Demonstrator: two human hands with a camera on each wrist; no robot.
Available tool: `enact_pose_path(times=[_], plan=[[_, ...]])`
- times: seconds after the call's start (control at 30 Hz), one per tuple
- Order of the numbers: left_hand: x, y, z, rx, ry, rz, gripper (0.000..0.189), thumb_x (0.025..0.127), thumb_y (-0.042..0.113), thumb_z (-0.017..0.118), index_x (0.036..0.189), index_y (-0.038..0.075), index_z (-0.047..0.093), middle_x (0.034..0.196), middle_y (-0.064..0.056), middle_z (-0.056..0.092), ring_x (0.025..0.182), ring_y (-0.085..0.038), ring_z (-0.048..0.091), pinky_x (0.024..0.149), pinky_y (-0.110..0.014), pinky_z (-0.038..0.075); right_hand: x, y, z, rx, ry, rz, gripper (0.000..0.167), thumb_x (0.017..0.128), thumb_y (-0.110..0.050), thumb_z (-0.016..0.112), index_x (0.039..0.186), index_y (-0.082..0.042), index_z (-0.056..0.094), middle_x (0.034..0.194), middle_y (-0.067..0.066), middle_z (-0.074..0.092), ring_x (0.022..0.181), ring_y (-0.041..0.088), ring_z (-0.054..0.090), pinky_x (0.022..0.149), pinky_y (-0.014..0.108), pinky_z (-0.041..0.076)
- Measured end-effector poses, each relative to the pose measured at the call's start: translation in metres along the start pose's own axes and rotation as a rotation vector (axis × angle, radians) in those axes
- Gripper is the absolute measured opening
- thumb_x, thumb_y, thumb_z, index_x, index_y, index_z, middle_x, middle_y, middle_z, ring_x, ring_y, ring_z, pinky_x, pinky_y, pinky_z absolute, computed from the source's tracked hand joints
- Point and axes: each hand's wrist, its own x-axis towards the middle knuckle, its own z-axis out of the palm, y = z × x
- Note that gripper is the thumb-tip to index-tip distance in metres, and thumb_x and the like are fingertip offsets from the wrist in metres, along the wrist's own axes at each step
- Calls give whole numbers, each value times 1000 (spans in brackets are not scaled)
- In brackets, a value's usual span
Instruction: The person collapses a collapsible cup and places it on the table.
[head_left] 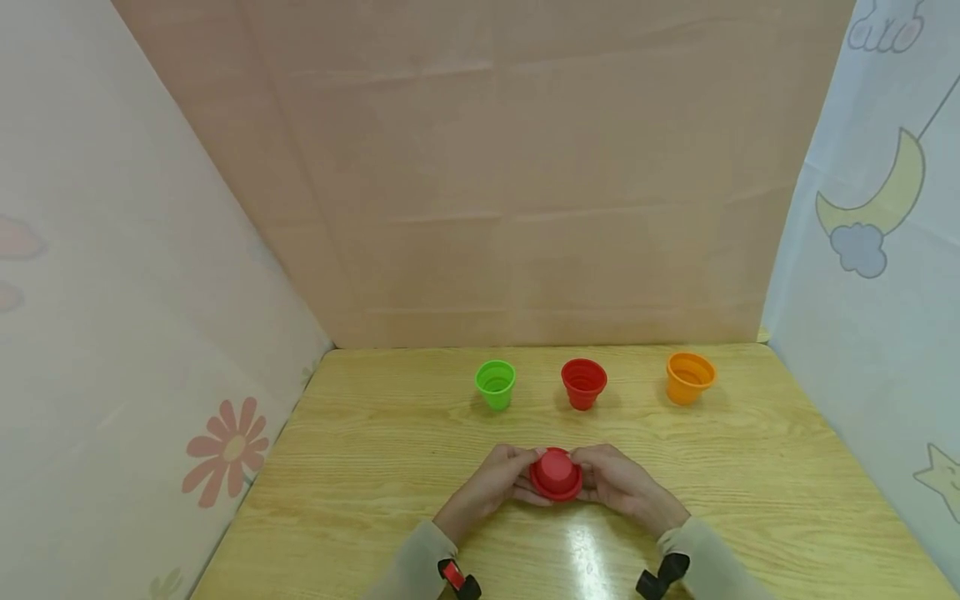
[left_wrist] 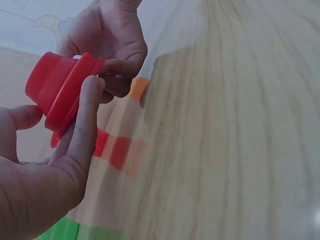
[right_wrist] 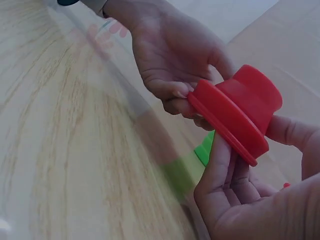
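Over the worktop (head_left: pixel 360 450): red cup (head_left: pixel 557 472), narrow end toward my head, inside hidden. My left grip (head_left: pixel 498 481) and right grip (head_left: pixel 619 481) pinch it from either side, some fingertips lost behind. Green cup (head_left: pixel 496 385) cut off by the left-wrist view's lower edge.

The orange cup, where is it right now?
In the head view, the orange cup stands toward the back right of the table, right of the standing red cup.
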Motion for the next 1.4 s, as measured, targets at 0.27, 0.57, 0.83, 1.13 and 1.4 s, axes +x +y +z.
enact_pose_path(times=[0.27,0.57,0.83,1.13,1.4], plan=[[-7,6,0,-32,-59,-22,45,107,36,60,125,-4,72,114,-29,76,89,-27,81,82,-43,67,-1,-1,4,-45,13,-37,29,103,-8,50,99,-19,76,93,-7,81,88,7,75,83,28,62],[-9,8,0,-41,-87,-15,39,104,20,54,128,-6,70,117,-30,75,91,-26,81,82,-41,67,-2,-3,3,-71,68,-32,20,101,-6,57,110,-9,75,97,-1,82,85,9,77,75,26,64],[-7,5,0,-82,-106,-14,40,106,26,55,132,-1,69,123,-25,75,97,-25,80,89,-41,65,-3,-4,-4,-66,102,-25,24,102,-8,57,120,-4,72,102,0,82,88,10,77,79,29,65],[-7,2,5,-80,-47,-31,34,102,15,55,124,-8,69,117,-27,76,93,-25,79,86,-41,66,-4,-1,-4,-62,85,-9,22,102,-9,55,117,-4,70,101,0,82,89,10,77,80,29,65],[-5,1,10,2,123,13,17,102,7,55,109,-5,64,111,-19,76,82,-22,78,76,-38,68,-5,0,-2,0,32,-14,25,109,-15,51,118,-9,73,111,-2,80,103,11,74,93,30,62]])
